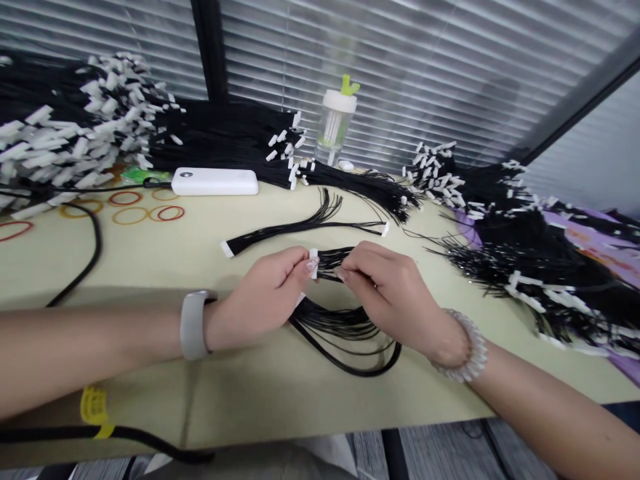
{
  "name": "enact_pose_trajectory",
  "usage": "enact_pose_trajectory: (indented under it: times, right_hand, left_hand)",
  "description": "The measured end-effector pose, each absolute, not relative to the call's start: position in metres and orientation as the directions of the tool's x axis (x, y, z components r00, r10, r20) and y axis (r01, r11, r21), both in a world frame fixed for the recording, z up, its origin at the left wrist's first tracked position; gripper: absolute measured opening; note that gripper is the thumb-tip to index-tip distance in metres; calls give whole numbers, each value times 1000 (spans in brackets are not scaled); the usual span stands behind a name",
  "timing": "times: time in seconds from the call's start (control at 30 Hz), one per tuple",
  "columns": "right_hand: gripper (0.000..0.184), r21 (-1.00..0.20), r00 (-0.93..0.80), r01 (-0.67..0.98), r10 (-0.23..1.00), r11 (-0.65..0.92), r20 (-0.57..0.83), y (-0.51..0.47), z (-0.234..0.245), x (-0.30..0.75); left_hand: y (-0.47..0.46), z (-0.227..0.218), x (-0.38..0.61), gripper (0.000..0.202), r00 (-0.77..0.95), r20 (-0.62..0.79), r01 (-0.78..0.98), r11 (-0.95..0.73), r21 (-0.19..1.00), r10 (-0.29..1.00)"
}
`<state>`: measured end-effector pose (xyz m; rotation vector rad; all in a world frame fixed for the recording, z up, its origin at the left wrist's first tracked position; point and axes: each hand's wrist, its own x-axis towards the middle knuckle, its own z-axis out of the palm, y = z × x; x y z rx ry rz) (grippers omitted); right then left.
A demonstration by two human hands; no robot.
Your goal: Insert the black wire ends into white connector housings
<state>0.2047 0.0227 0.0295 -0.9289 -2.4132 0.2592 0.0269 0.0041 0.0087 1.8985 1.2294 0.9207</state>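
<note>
My left hand pinches a small white tag at the end of a bundle of thin black cords in the middle of the table. My right hand pinches the same bundle just to the right of the tag, fingers closed on the strands. The cords loop down under both hands toward the table's front edge. A second tied bundle with white ends lies flat just behind my hands.
Big heaps of black cords with white tags lie at the back left, back middle and right. A white power bank, rubber bands, a clear bottle and a thick black cable are on the beige table.
</note>
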Motion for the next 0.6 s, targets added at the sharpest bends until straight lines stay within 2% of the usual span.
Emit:
enact_pose_trajectory:
  times: [0.2, 0.6]
  right_hand:
    - [13, -315, -653, 566, 648, 762, 392, 23, 32, 207]
    - [13, -274, -655, 532, 595, 801, 466, 21, 19, 201]
  left_hand:
    - [5, 9, 27, 30, 303, 197, 451, -323, 832, 932]
    - [2, 10, 26, 29, 350, 192, 455, -345, 821, 917]
